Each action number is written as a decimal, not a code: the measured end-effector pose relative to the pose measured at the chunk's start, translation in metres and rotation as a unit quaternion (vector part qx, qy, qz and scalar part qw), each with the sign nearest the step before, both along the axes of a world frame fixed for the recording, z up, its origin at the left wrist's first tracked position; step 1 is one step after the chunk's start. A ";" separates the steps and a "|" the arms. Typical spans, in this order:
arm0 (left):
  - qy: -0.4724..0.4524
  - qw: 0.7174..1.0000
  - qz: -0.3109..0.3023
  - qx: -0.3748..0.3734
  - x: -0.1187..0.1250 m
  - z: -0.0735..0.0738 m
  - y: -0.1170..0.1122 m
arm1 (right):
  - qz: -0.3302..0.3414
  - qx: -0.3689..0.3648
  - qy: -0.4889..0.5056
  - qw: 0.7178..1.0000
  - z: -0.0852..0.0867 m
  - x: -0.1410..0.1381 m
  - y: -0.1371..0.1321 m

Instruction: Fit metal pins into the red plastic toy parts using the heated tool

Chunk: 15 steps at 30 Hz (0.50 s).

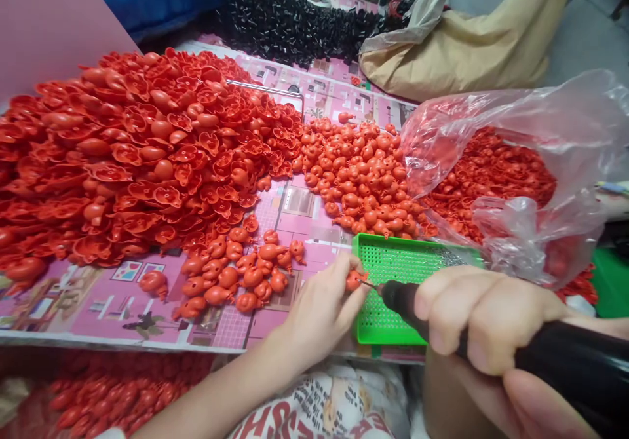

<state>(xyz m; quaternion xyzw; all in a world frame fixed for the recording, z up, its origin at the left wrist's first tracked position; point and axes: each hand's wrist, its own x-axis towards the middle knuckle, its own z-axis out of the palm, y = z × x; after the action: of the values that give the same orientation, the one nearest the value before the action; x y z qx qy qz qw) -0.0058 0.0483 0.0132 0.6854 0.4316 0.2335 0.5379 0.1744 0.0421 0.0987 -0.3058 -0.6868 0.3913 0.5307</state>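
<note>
Left hand (319,311): bare, slender, with tapered fingers and short-trimmed nails. Left forearm (216,393): bare, narrow, smooth, tapering toward the wrist, cut off by the lower frame edge. At the lower-left frame edge, a small patch of white fabric (111,434), possibly a sleeve cuff; too cropped to confirm. Right hand (491,321): bare, large in frame, with rounded fingers and a short thumbnail. Right wrist (604,326): partly hidden, cropped at the right frame edge.
</note>
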 end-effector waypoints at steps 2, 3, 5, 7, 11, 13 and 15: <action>-0.002 1.000 -0.005 0.011 0.000 0.002 0.000 | 0.084 0.030 -0.029 0.996 -0.004 0.003 0.007; -0.004 1.000 -0.008 0.015 0.000 0.002 0.000 | 0.094 0.019 -0.026 0.995 -0.006 0.003 0.009; -0.010 1.000 -0.012 0.019 0.001 0.003 0.000 | 0.077 -0.021 0.013 0.997 -0.008 0.001 0.011; -0.019 1.000 -0.016 0.020 0.001 0.002 0.000 | 0.091 -0.052 0.047 0.993 -0.009 -0.002 0.011; -0.042 0.998 -0.028 0.035 0.000 -0.001 0.001 | 0.160 -0.088 0.021 0.983 -0.006 -0.003 0.012; -0.047 0.997 -0.041 0.049 0.001 -0.001 0.001 | 0.146 -0.094 0.011 0.985 -0.004 -0.004 0.011; -0.037 0.996 -0.062 0.057 0.000 0.000 0.001 | 0.125 -0.100 0.019 0.987 -0.002 -0.005 0.008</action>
<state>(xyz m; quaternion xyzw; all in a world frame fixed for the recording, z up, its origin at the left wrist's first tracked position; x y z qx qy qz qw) -0.0060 0.0497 0.0132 0.7315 0.3534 0.2493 0.5271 0.1689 0.0502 0.0967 -0.2620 -0.6666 0.5271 0.4573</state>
